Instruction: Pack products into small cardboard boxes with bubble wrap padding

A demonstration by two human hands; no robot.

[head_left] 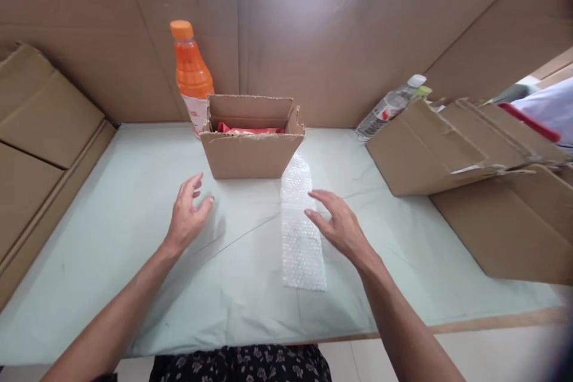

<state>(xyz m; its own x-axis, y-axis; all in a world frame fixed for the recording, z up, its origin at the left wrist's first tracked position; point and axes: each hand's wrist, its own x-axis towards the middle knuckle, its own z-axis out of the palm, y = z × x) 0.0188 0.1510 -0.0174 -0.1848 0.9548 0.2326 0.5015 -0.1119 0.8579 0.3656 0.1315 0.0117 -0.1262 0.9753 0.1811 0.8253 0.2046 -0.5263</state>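
Note:
My left hand (190, 210) is open above the table, to the front left of a small cardboard box (251, 156), with nothing in its fingers. The box stands with its top unfolded, and a red packet (250, 130) shows inside it; the packet's lower part is hidden. A long strip of bubble wrap (302, 245) lies flat, its far end close by the box's right corner. Near the strip's right edge, my right hand (335, 221) is also open and holds nothing; I cannot tell whether it touches the wrap.
An orange drink bottle (192, 71) stands behind the box on the left. A clear water bottle (391, 108) leans at the back right, beside larger cardboard boxes (421, 149). More cardboard (40, 113) borders the left, and a cardboard wall (313, 36) closes the back.

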